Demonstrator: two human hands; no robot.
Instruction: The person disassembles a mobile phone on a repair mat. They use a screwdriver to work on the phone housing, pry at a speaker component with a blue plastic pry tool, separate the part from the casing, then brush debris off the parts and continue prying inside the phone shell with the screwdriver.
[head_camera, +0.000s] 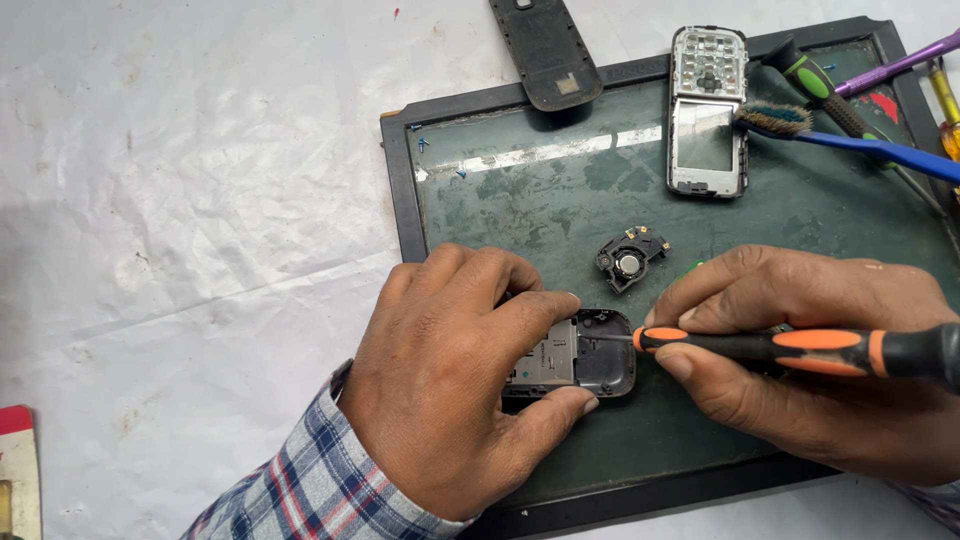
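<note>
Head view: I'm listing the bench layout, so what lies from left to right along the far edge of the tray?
Black back cover → phone front frame with keypad → blue-handled brush → purple-handled tool.

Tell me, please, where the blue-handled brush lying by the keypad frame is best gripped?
Probably the blue handle, from above on the right: it lies flat and bare on the tray, while the bristle head rests against the keypad frame.
</note>
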